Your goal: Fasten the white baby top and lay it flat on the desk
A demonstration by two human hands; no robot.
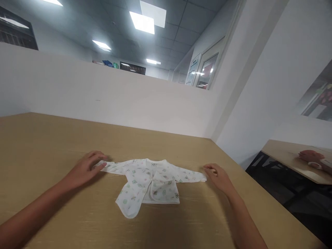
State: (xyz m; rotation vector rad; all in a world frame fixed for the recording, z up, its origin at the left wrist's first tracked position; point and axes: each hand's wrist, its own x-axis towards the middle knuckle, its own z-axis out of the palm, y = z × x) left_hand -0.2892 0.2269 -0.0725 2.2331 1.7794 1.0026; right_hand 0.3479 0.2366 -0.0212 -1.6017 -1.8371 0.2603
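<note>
A small white baby shirt [138,180] lies face up on the table, both sleeves stretched out sideways. It has a print of little animals and green and pink shapes. The front is open; its left-hand panel is folded outward at a slant, while the right-hand panel lies straighter. My left hand [89,167] is at the left-hand cuff, thumb and fingers apart, the thumb touching or just above the cloth. Beside the cuff at the other end is my right hand [217,177], its fingers loosely bent and not closed on the fabric.
The wooden table [77,135] reaches back to a low white partition [129,100]. A white wall [249,103] rises at the right corner. Beyond the right edge stands another table [290,152] with a reddish item [310,155] on it.
</note>
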